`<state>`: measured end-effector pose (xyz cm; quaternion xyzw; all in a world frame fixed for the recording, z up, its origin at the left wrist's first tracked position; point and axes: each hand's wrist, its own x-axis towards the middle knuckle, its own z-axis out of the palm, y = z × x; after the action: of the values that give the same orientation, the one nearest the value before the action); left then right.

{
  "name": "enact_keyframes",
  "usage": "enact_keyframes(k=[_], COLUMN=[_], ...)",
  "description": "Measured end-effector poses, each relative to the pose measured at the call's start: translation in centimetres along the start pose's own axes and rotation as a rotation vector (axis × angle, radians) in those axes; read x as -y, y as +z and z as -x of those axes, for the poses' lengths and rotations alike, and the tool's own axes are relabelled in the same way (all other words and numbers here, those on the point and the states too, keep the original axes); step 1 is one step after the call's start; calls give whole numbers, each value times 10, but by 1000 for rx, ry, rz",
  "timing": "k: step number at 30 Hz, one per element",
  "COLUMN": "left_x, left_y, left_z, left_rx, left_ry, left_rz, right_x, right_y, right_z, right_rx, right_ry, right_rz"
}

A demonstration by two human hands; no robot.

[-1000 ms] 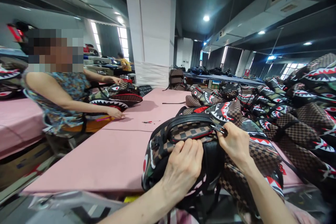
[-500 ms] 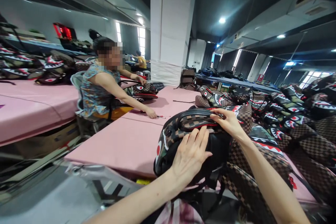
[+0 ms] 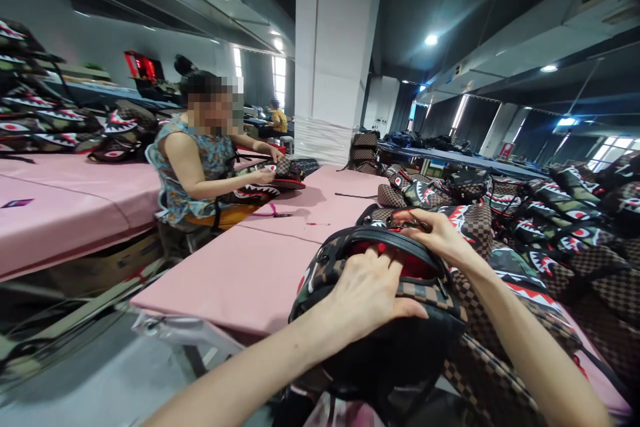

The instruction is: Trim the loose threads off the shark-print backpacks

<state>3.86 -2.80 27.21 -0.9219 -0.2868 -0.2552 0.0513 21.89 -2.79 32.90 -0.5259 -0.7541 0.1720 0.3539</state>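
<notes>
Here, the unzipped checkered backpack [image 3: 395,340] sits at the near edge of the pink table [image 3: 210,277], left hand [image 3: 367,287] dipping loosely parted fingers inside, right hand [image 3: 437,233] pinching a small dark item [image 3: 412,224] beside the opening

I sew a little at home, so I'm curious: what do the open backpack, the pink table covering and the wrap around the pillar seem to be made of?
Open backpack: perhaps coated fabric or imitation leather, with printed checks; its black panel looks matte, like cloth.
Pink table covering: cloth or thin vinyl, smooth and draping.
Pillar wrap: probably plastic film, shiny and wrinkled.
</notes>
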Motion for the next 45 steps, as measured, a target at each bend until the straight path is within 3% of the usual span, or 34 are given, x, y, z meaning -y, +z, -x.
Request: enact_keyframes(k=[2, 4, 7, 9, 15, 19, 22, 26, 31, 33, 35, 39, 41, 45], left_x=[-2, -3, -5, -6, -1, 6, 13, 26, 28, 27, 30, 52, 63, 70], left_y=[7, 13, 15, 12, 4, -2, -15, -32, -21, -13, -8, -6, -5, 2], left_z=[7, 14, 25, 31, 37, 33, 18, -17, -54, -63, -69, -75, -75, -76], left_rx=[-127, -302, -502, -509, -350, -111, 150, 713, 985, 1126, 1119, 798, 724, 747], left_ry=[11, 82, 168, 174, 191, 183, 168, 157, 362, 281, 147, 50, -3, -110], left_rz=[-27, -56, -112, -91, 195, 297, 291, 340, 539, 497, 462, 638, 721, 896], right_x=[1, -2, -13, -22, -31, -33, -35, -33, -37, -41, -45, -53, -59, -70], right_y=[4, 12, 25, 29, 30, 30, 29, 27, 26, 24, 18, -5, -14, -14], right_z=[-16, -26, -36, -41, -50, -49, -48, -47, -47, -50, -51, -30, -4, 49], right_rx=[189, 247, 80, 10, 48, 48, 61, 159, 227, 211, 120, -282, -436, -451], right_ry=[17, 15, 92, 182, 343, 346, 319, 264, 219, 202, 193, 164, 158, 201], right_rz=[1, 25, 72, 43, -226, -275, -274, -270, -232, -229, -231, -304, -321, -345])
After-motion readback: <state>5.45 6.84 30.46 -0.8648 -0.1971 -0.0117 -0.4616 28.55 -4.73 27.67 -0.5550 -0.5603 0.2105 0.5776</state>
